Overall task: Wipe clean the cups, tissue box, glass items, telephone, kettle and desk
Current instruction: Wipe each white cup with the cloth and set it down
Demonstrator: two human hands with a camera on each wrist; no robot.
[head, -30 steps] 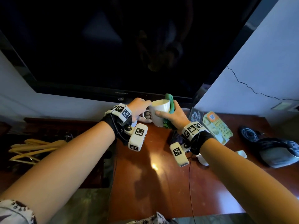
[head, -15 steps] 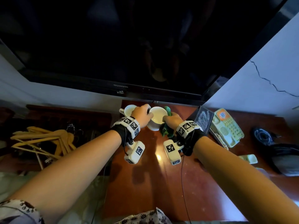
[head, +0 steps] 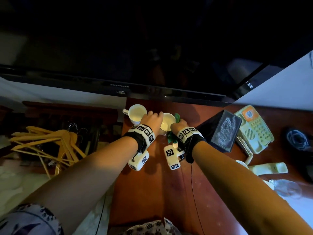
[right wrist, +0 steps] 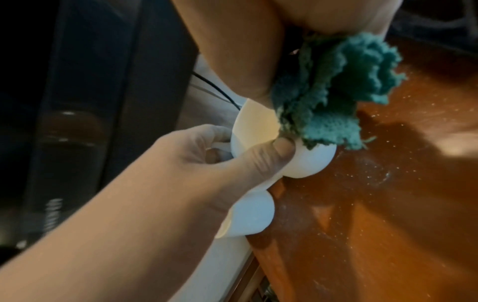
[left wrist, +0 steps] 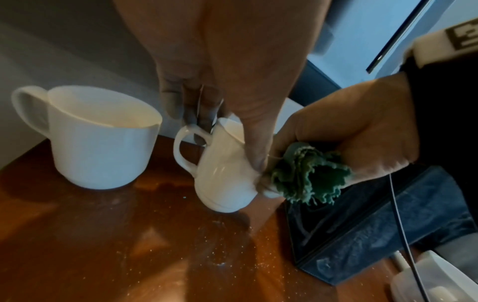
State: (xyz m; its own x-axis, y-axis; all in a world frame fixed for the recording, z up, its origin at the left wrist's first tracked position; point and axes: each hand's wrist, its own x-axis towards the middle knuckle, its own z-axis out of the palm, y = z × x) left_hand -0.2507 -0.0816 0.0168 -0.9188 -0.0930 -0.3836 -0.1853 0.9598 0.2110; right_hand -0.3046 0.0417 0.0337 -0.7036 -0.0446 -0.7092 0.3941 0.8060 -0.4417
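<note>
My left hand [head: 152, 118] grips a white cup [head: 166, 123] by its handle, thumb on the rim [right wrist: 282, 149]. The cup [left wrist: 222, 175] is tilted, its base at or just above the red-brown desk [left wrist: 103, 245]. My right hand [head: 179, 124] clutches a bunched green cloth [left wrist: 308, 177] and presses it against the cup's side. The cloth [right wrist: 336, 92] hangs over the cup's rim. A second white cup [head: 136, 114] stands upright just left of the held one. A dark tissue box [head: 223, 131] and a pale green telephone [head: 254, 129] lie to the right.
A black television [head: 152, 48] hangs low over the desk's back edge. Wooden hangers [head: 50, 143] are piled left of the desk. The telephone handset [head: 269, 168] lies off its cradle, with a clear glass item [head: 286, 187] beside it. White specks dust the desk [right wrist: 375, 173].
Both hands have brought the held cup down from in front of the television to the desk, beside the second cup. The cloth stays against it.
</note>
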